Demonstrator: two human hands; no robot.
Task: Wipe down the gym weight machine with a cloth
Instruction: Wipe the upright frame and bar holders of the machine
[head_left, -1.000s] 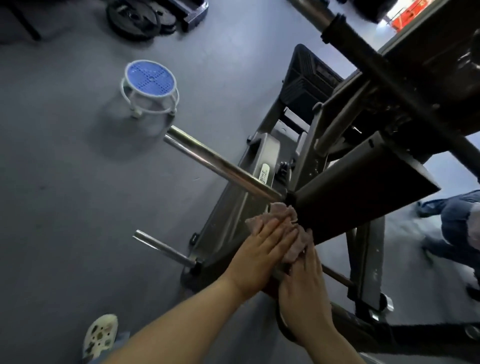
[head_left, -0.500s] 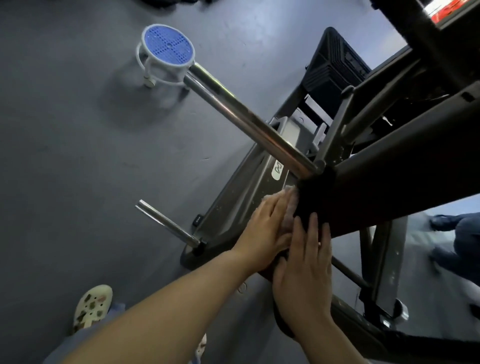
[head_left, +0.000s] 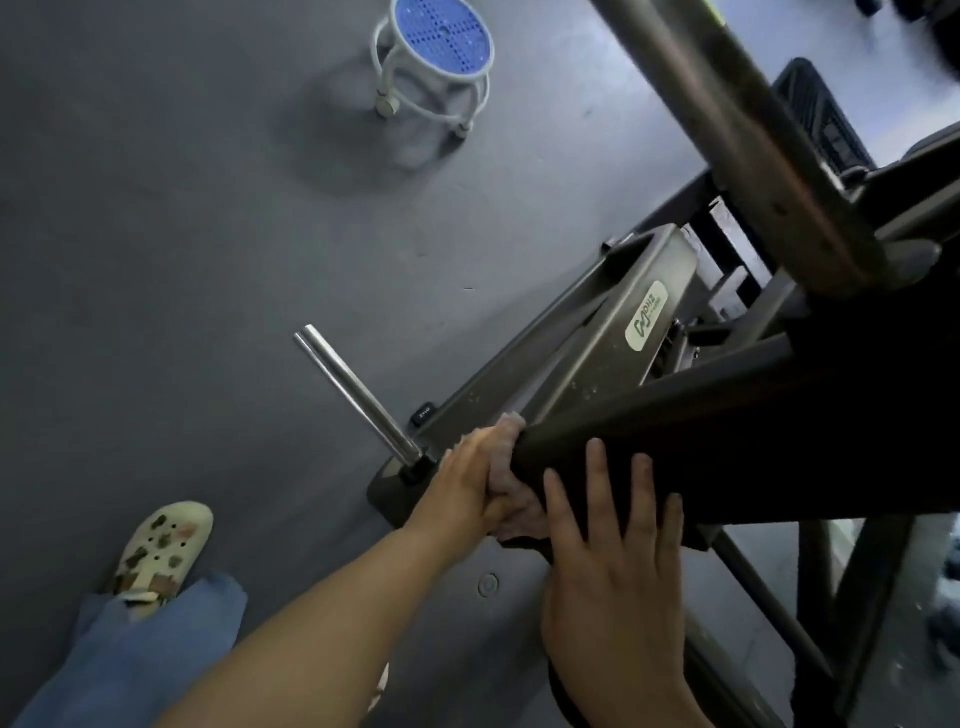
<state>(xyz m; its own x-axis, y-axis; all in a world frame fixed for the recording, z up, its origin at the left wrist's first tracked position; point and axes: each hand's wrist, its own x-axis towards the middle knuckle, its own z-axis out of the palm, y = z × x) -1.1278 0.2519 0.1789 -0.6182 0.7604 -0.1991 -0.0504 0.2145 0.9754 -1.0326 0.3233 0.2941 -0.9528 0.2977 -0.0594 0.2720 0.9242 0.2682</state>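
Two hands at frame centre: left hand (head_left: 470, 480) clamps cloth (head_left: 506, 486) vs. dark beam (head_left: 737, 441) end, right hand (head_left: 615, 561) lies open, flat on beam. Risk: cloth slips off edge w/ hard push; knuckles could hit steel peg (head_left: 358, 397).

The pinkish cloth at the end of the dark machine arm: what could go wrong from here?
The pinkish cloth is bunched under the left hand, so it may slip off the dark padded machine arm. The right hand presses this arm; fingers could get pinched if it swings. The chrome peg juts nearby.
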